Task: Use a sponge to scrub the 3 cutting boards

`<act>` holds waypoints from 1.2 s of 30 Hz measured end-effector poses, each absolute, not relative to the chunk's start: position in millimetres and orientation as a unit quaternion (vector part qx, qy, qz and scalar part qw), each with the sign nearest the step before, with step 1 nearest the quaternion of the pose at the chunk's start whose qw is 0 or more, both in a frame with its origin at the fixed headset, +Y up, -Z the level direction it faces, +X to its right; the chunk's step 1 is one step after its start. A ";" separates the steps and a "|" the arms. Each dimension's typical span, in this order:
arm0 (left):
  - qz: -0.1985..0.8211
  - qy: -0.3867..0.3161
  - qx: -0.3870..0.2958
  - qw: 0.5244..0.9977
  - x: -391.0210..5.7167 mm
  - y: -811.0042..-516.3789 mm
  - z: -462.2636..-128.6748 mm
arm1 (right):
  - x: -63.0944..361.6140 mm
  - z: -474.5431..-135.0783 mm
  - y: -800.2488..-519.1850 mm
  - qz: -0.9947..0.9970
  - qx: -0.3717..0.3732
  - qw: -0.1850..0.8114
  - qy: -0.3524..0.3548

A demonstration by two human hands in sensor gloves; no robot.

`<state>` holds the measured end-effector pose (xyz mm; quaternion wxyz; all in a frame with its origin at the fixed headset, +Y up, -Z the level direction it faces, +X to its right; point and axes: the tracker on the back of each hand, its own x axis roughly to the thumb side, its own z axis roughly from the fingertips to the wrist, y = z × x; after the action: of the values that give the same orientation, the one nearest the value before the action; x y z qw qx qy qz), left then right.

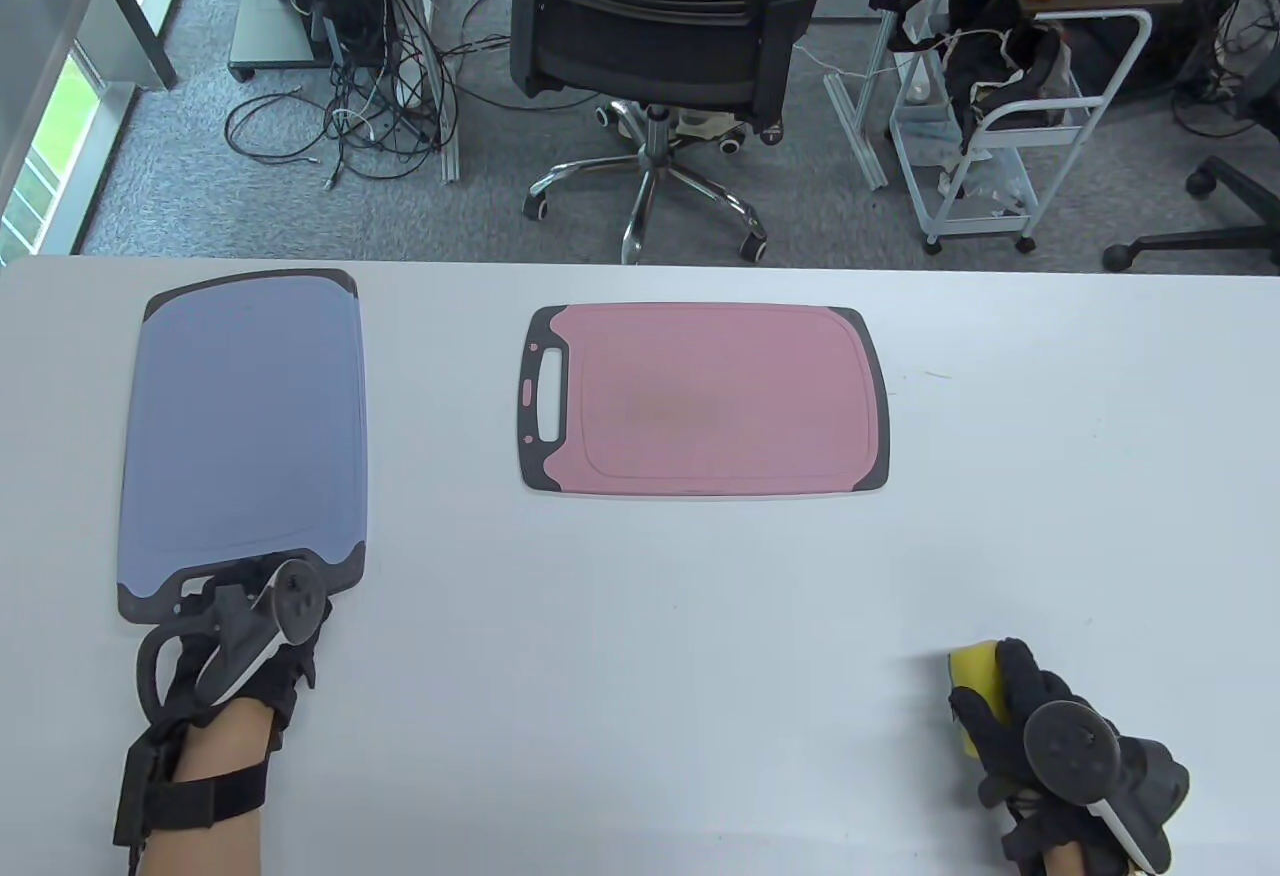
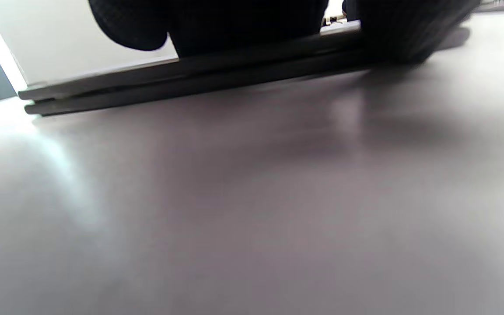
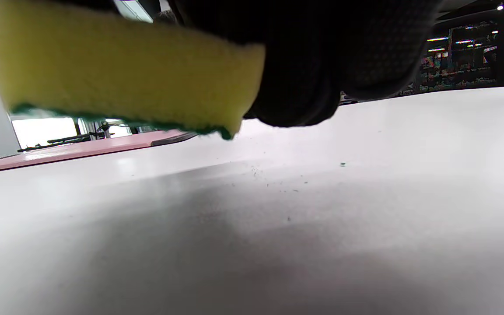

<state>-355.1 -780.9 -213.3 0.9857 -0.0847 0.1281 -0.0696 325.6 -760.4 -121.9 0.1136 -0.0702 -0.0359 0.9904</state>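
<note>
Near the table's right corner, the right hand (image 1: 1040, 736) squeezes the soft, light yellow foam sponge (image 1: 972, 686) by its sides, while the left hand (image 1: 235, 631) grips the stiff blue plastic cutting board's (image 1: 245, 426) handle.

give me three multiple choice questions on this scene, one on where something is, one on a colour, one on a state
1. Where does the blue board lie on the table?
A. left side
B. centre
C. right side

2. What colour is the board in the middle, the pink board?
A. green
B. pink
C. white

3. What is the right hand doing?
A. resting flat and bare
B. gripping the sponge
C. holding a bottle

Answers:
1. A, the table view shows it at the left, with the left hand at its near handle end.
2. B, its face is pink with dark corners.
3. B, the right wrist view shows gloved fingers wrapped on the yellow sponge, held just above the table.
</note>
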 end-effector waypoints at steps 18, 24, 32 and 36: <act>0.029 0.067 0.181 0.981 -325.3 -749.3 -210.0 | 335.1 -117.4 -757.3 0.985 -0.098 0.136 -0.047; 0.268 0.101 0.266 0.920 -338.8 -729.6 -196.5 | 336.0 -116.7 -757.6 0.984 -0.101 0.140 -0.046; 0.487 0.105 0.320 0.806 -360.8 -716.6 -180.7 | 336.6 -118.4 -758.3 0.984 -0.096 0.143 -0.040; 0.543 0.081 0.270 0.791 -345.0 -710.6 -183.8 | 339.5 -118.3 -757.7 0.982 -0.098 0.156 -0.050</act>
<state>-345.0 -710.6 -183.8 0.7912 0.2701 0.0805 0.5427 339.5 -757.7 -118.3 0.1563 -0.0977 -0.0498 0.9816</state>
